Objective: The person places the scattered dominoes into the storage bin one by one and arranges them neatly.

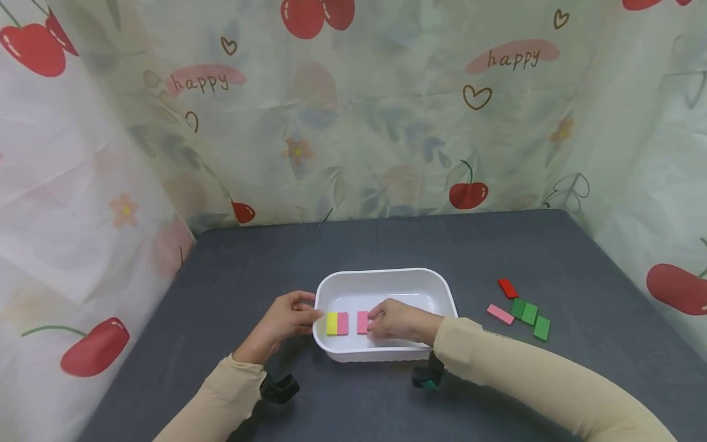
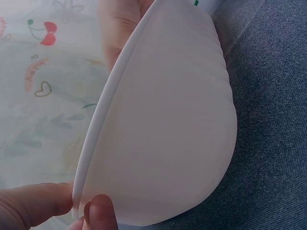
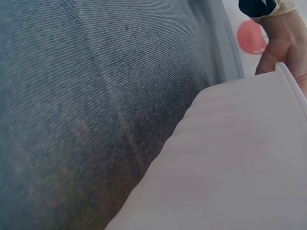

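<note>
A white plastic tub (image 1: 386,353) stands on the dark table. My left hand (image 1: 289,319) pinches its left rim, thumb inside and fingers outside; the left wrist view shows the fingertips (image 2: 103,211) against the outer wall. Inside the tub, a yellow tile (image 1: 332,324) and a pink tile (image 1: 343,323) lie side by side at the left. My right hand (image 1: 400,320) reaches down into the tub, with thumb and fingertips pinching a pink tile (image 1: 362,322) to the right of that pair. The fingers hide part of what they hold.
On the table to the right of the tub lie a red tile (image 1: 507,288), a pink tile (image 1: 500,314) and several green tiles (image 1: 529,314). A patterned curtain (image 1: 353,123) hangs behind the table (image 1: 248,264) and along both sides.
</note>
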{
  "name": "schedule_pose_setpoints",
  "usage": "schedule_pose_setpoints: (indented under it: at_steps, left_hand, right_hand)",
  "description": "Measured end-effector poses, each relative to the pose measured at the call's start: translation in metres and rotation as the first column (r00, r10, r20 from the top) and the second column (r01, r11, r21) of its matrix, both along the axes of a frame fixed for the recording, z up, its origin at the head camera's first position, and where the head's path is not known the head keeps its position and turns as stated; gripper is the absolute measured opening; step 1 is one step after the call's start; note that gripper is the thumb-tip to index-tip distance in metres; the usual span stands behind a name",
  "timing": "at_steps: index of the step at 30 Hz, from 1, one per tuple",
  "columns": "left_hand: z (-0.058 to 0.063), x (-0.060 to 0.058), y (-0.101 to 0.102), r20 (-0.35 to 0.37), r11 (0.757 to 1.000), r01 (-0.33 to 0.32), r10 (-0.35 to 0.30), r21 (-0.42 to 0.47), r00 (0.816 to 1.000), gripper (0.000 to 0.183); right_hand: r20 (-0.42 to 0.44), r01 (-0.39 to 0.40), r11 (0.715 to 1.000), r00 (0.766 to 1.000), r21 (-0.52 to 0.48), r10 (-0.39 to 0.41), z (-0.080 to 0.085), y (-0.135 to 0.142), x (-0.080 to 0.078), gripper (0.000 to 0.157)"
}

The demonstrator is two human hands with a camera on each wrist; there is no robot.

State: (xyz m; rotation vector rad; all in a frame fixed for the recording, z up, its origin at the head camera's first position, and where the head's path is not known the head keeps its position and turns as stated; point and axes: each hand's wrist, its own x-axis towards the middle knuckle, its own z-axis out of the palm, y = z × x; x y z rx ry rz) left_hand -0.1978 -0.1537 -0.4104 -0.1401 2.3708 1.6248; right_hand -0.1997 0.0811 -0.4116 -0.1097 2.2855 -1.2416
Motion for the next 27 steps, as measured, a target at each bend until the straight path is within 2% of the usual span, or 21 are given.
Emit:
schedule_pose_setpoints:
  at_steps: [14, 27]
  left_hand:
    - [0.001, 0.002, 0.001, -0.010, 1.000, 0.000, 0.000, -0.015, 1.000, 0.043]
    - [0.002, 0.002, 0.000, -0.010, 1.000, 0.005, -0.005, -0.009, 1.000, 0.044]
  right_hand:
    - [0.050, -0.002, 0.999, 0.999, -0.050, 0.005, -0.001, -0.011, -0.001, 0.046]
    - [0.058, -0.010, 0.999, 0.998, -0.038, 0.012, 0.000, -0.015, -0.003, 0.048]
